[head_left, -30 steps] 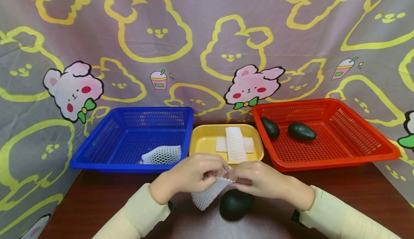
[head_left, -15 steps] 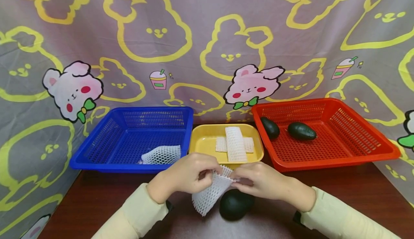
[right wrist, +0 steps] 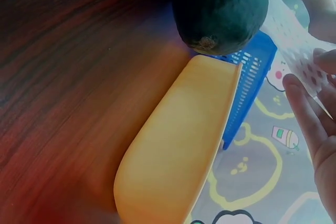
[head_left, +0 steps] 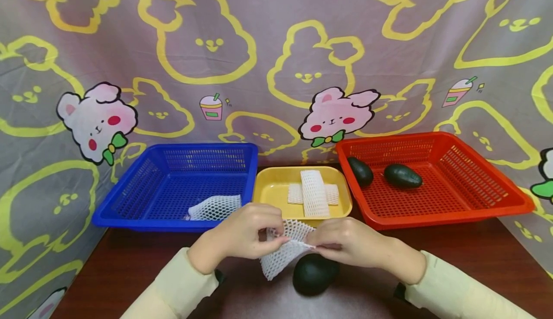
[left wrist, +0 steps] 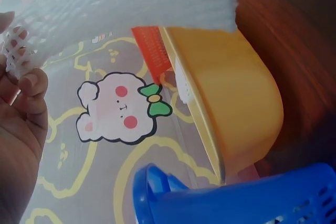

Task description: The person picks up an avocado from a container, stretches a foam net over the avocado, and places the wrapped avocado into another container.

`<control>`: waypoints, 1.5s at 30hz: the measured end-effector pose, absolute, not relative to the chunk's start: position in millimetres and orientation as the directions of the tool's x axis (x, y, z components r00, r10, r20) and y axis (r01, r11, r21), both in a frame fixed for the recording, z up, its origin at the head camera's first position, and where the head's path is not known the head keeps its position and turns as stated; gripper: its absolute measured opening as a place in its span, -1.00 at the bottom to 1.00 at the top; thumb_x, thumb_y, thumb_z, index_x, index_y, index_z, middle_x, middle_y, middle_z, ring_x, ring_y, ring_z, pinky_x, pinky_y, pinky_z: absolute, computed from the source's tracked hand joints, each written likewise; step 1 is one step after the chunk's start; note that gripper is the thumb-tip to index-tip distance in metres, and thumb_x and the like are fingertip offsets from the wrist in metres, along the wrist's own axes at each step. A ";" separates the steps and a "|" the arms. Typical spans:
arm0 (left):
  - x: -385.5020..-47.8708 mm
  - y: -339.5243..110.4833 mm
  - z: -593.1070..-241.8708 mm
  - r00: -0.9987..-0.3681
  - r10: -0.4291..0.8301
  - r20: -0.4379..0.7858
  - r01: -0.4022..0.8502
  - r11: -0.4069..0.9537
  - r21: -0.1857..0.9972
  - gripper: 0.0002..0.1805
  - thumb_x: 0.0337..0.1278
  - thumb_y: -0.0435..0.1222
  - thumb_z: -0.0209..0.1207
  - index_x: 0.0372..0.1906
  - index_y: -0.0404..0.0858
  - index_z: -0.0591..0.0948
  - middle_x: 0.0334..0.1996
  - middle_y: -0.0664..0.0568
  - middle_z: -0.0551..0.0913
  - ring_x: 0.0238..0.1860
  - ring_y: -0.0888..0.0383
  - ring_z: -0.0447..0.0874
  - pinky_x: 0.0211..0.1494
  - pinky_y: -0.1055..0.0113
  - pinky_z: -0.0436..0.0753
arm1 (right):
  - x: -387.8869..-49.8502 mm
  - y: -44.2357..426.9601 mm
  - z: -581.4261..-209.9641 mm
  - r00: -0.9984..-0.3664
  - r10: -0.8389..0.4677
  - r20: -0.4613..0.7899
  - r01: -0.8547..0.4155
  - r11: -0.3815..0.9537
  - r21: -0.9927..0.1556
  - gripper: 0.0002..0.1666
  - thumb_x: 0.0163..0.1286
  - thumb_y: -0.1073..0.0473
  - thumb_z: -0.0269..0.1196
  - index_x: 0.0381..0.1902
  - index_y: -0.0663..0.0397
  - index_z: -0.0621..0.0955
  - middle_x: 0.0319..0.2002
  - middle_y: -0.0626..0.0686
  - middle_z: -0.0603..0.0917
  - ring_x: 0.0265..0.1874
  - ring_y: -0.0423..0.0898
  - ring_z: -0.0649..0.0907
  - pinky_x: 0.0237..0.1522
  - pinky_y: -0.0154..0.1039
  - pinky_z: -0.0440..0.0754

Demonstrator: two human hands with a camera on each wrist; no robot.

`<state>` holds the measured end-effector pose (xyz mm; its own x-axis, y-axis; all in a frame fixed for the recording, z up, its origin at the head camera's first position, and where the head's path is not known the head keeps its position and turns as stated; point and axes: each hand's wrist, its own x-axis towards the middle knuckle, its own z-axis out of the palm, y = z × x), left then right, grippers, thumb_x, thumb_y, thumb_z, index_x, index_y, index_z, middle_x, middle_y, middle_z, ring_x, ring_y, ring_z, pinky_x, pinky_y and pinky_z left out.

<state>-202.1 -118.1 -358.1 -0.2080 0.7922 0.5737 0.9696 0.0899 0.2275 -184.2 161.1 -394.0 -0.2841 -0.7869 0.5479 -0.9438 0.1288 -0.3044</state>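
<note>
Since your left hand (head_left: pixel 247 232) has drawn away from your right hand (head_left: pixel 347 241), the white foam net sleeve (head_left: pixel 278 260) both pinch now gapes wider, which suggests its opening is nearly done, though the avocado (head_left: pixel 315 275) lies outside, just beside it on the table (head_left: pixel 142 261).

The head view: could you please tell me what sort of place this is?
Probably a small tabletop packing spot: a dark wooden table before a cartoon-printed cloth, a red basket holding dark green fruit, and a yellow tray of white mesh sleeves.

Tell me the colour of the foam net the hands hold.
White, tubular foam net; the head view shows it best.
</note>
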 end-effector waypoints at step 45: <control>-184.0 -115.5 -347.9 -0.334 0.890 0.309 0.935 0.272 0.228 -0.87 0.18 -0.31 0.44 -0.18 -0.16 0.77 -0.32 0.20 0.75 -0.36 0.41 0.61 -0.21 0.60 0.56 | -179.8 147.2 -382.4 -0.239 -0.807 0.541 -0.966 0.138 -0.221 -0.59 0.20 0.30 0.51 0.03 0.07 0.71 -0.03 -0.03 0.77 -0.04 -0.19 0.73 0.03 -0.34 0.63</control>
